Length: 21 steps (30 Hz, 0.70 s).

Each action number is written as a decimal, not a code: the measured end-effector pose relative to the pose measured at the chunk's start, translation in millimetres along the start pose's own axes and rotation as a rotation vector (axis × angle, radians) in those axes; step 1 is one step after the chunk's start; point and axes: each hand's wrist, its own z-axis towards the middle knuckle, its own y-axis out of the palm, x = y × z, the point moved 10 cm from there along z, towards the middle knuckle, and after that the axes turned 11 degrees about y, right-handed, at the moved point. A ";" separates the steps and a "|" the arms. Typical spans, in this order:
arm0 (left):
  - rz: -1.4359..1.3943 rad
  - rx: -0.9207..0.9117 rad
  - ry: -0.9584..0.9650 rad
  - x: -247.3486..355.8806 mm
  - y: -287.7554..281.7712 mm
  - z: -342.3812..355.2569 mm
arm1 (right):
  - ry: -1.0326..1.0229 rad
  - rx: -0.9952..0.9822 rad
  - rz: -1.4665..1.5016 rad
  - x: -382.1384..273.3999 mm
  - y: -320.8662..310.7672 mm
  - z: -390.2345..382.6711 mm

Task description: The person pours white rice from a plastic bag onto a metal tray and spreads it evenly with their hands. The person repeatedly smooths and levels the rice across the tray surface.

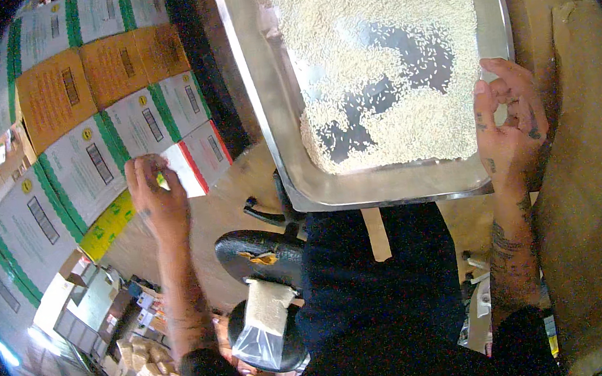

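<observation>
A large metal tray [390, 191] lies in front of me with white rice grains [420, 126] spread over it, thin in places so the metal shows. My right hand [511, 108] is over the tray's right edge, thumb and fingertips curled together into a ring. Whatever sits in that pinch, if anything, is too small to make out. Off to the left of the tray, my left hand [157, 193] is raised in front of stacked boxes, its fingers curled in toward the thumb. A small yellow-green patch shows between those fingers; I cannot tell whether it is held or behind.
Stacked white, green and brown cartons [93, 156] fill the left side. Below the tray is a black stool [260, 256] with a torn seat; a clear bag of rice [267, 311] rests on another black seat. Brown cardboard [597, 176] stands at right. Several packed bags [147, 365] lie lower left.
</observation>
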 end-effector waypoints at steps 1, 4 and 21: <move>-0.021 0.159 0.015 33.5 -13.0 -0.3 | -0.026 0.011 -0.003 -1.9 -1.8 -1.0; -0.456 0.129 0.243 167.1 12.5 10.1 | -0.036 0.024 0.028 -0.8 -5.0 -1.8; -0.353 -0.427 0.220 260.9 99.6 3.1 | -0.025 0.093 0.422 8.9 -10.1 -0.7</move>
